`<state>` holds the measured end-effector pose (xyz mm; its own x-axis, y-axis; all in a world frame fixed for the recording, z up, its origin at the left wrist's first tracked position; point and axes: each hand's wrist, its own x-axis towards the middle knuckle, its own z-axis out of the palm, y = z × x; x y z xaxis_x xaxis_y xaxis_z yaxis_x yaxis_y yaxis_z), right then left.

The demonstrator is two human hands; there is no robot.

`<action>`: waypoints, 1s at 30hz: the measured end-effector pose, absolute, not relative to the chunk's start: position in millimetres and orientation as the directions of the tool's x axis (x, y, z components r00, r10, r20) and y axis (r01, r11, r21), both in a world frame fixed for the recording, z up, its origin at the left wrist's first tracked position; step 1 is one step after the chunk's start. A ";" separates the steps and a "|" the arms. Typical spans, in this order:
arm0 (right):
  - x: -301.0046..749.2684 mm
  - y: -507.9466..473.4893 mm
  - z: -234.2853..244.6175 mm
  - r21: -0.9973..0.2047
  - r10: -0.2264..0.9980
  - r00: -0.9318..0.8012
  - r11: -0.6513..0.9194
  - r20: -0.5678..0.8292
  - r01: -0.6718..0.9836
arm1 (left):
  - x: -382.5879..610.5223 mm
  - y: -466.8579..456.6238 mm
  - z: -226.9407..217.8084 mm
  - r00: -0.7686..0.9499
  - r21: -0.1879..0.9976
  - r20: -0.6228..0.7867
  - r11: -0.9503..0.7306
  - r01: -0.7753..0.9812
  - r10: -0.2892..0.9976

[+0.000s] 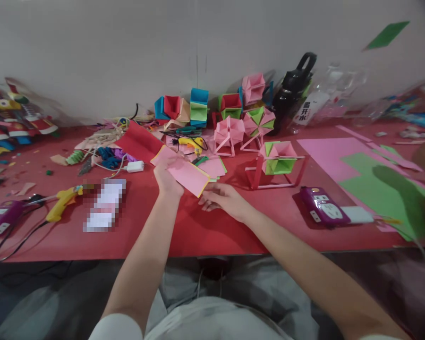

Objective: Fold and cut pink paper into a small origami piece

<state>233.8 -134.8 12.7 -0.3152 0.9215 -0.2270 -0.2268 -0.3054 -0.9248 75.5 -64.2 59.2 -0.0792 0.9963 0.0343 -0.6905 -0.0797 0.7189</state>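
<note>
My left hand (167, 178) grips a folded pink paper strip (186, 172) with a yellow edge, holding it just above the red table (198, 231). My right hand (222, 199) pinches the strip's lower right corner, its fingers curled under the paper. Behind the strip lie a small stack of pink and green sheets (212, 167) and a red sheet (138, 141). A pink and green folded paper model on a red stand (278, 163) sits to the right of my hands.
Several coloured paper models (230, 118) crowd the back by the wall. A yellow glue gun (62, 203) lies at left, with another glue gun (191, 141) behind the strip. Purple power strip (324, 207) at right, large pink and green sheets (368, 174), black bottle (292, 94).
</note>
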 end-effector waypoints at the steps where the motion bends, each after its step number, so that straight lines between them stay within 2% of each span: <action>1: 233.0 -135.5 13.1 -0.904 0.915 -0.318 -0.337 -0.248 -0.264 | 75.8 -64.7 60.0 -0.117 0.719 0.054 -0.120 -0.684 0.992; 4: 232.8 -137.7 17.4 -0.845 0.891 -0.375 -0.395 -0.256 -0.361 | 82.0 -69.9 61.7 -0.206 0.737 0.168 -0.261 -0.624 0.964; 7: 233.8 -139.8 21.3 -0.833 0.871 -0.447 -0.393 -0.203 -0.389 | 91.9 -76.2 58.7 -0.164 0.779 0.255 -0.303 -0.549 0.953; 11: 234.4 -139.3 19.9 -0.821 0.889 -0.415 -0.377 -0.193 -0.428 | 99.2 -79.1 50.4 -0.073 0.837 0.217 -0.224 -0.499 0.973; 19: 234.0 -137.3 16.2 -0.807 0.878 -0.419 -0.412 -0.230 -0.422 | 97.6 -77.6 51.2 0.007 0.813 0.188 -0.151 -0.563 0.982; 22: 235.5 -134.5 11.6 -0.866 0.934 -0.290 -0.316 -0.211 -0.387 | 96.9 -76.2 52.8 0.009 0.771 0.200 -0.152 -0.618 0.980; 25: 235.7 -132.7 6.4 -0.974 0.993 -0.083 -0.098 -0.082 -0.205 | 96.6 -76.7 54.5 0.009 0.767 0.153 -0.112 -0.632 0.988; 27: 234.3 -133.5 4.2 -0.999 0.993 -0.117 0.024 0.027 -0.022 | 97.3 -78.5 55.8 0.018 0.781 0.122 -0.085 -0.619 0.992; 30: 231.6 -135.6 3.2 -0.960 0.969 -0.187 0.200 0.163 0.197 | 99.1 -82.2 58.4 0.054 0.789 0.093 -0.041 -0.613 0.994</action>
<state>231.6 -135.6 3.2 -0.1873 0.9687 0.1631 0.1968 0.1997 -0.9599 99.1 -82.2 58.4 0.0539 0.9942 0.0933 -0.6128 -0.0408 0.7892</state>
